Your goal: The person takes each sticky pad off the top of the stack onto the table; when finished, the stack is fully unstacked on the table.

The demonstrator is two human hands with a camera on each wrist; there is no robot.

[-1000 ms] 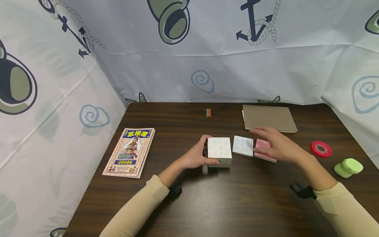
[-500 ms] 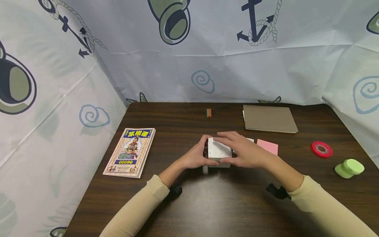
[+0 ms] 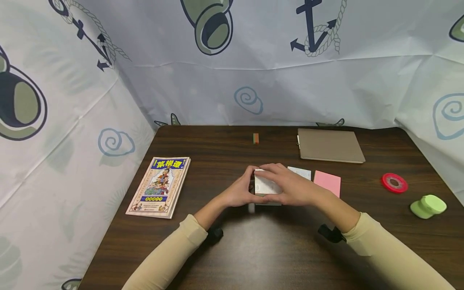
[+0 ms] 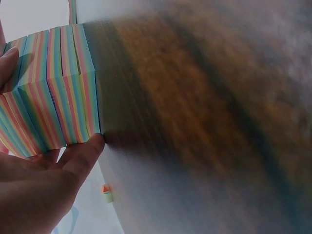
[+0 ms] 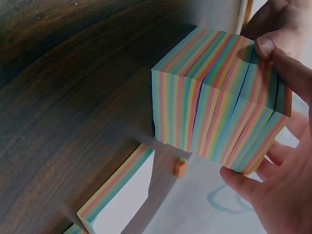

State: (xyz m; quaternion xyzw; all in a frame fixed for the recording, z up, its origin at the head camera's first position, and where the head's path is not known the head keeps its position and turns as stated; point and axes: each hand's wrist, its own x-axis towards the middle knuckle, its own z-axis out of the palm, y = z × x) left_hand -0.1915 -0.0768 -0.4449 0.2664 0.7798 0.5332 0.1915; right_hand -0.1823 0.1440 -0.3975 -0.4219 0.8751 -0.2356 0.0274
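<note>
our left hand [image 3: 237,192] clasps the paper block [image 3: 266,186] from nine o'clock, fingers curled on its side; at table [image 3: 217,145] centre the block stands between both palms, and our right hand [image 3: 295,186] grips it from three o'clock, equally near.

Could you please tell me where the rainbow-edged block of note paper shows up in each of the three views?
Head: note block at table centre, between both hands.
Left wrist: upper left, left hand below it.
Right wrist: centre right, right hand gripping it.
Shared landmark: small orange-green eraser.
</note>
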